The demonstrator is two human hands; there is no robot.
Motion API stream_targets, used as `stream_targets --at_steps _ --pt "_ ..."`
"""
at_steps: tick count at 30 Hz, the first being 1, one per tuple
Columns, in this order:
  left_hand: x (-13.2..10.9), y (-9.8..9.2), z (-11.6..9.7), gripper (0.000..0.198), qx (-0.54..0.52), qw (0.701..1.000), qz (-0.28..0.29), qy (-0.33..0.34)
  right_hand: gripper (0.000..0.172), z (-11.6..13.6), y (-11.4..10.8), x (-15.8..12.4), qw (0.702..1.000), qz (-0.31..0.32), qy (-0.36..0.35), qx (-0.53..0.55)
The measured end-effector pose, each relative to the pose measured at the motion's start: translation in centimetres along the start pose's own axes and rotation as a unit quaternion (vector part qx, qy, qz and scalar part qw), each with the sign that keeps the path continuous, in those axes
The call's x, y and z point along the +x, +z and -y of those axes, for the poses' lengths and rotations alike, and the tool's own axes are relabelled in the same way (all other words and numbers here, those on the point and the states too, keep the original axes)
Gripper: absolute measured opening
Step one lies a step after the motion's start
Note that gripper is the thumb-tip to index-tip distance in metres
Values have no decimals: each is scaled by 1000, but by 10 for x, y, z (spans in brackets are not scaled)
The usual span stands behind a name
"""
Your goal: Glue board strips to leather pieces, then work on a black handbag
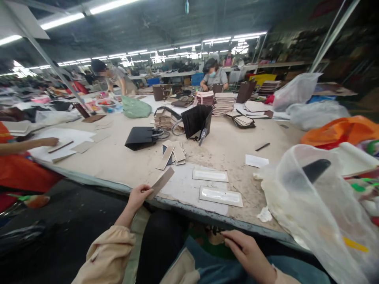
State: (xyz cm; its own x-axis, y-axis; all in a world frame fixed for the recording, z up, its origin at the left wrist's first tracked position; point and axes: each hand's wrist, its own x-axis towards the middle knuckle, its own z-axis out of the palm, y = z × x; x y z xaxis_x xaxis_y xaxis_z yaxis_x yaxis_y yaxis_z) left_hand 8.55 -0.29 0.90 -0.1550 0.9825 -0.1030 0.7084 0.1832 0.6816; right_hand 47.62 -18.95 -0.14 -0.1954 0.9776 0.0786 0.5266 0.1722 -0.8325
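My left hand (140,197) is closed on one end of a flat grey-brown strip (162,182), held tilted at the table's front edge. My right hand (247,252) is lower down, over my lap, with thumb and forefinger pinched together; whatever they hold, if anything, is too small to make out. On a white sheet (182,182) in front of me lie two pale panels, a farther panel (210,175) and a nearer panel (220,196), each with a glossy white patch along its middle. Behind the sheet is a loose pile of beige strips (178,153).
Two black handbags, one lying (139,138) and one upright (194,122), are beyond the strips. A clear plastic bag (296,197) bulges on the right, near a dark pen-like stick (262,146). A co-worker's hand (50,142) rests at the left; others work farther back.
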Motion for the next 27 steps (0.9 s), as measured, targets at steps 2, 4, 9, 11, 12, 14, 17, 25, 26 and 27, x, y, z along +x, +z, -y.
stream_targets --at_steps 2,4,9,11,12,14,17,25,26,27 --pt "-14 -1 -6 38 -92 996 1 10 25 1 -6 11 1000 -19 3 1" --pt "-26 1 -18 36 -196 980 18 14 28 1 -14 26 999 -52 13 10" --pt "-47 32 -66 25 -291 946 143 16 47 -1 -35 72 991 -60 25 121" --pt "-50 54 -84 22 -300 932 204 22 45 -4 -41 82 988 -52 44 137" --pt "-50 64 -92 21 -304 924 231 23 41 -6 -44 85 987 -61 62 134" --pt "-48 83 -105 22 -306 914 264 24 31 -11 -50 84 982 -90 108 129" --pt "-42 101 -117 21 -300 911 278 40 30 -19 -62 74 968 -115 159 158" --pt "-30 133 -140 35 -402 865 298 46 30 -37 -79 62 940 -169 217 204" --pt "-29 136 -143 35 -405 866 291 44 30 -40 -80 62 940 -166 216 204" --pt "-28 138 -147 34 -407 868 282 41 29 -42 -81 62 940 -169 215 203"
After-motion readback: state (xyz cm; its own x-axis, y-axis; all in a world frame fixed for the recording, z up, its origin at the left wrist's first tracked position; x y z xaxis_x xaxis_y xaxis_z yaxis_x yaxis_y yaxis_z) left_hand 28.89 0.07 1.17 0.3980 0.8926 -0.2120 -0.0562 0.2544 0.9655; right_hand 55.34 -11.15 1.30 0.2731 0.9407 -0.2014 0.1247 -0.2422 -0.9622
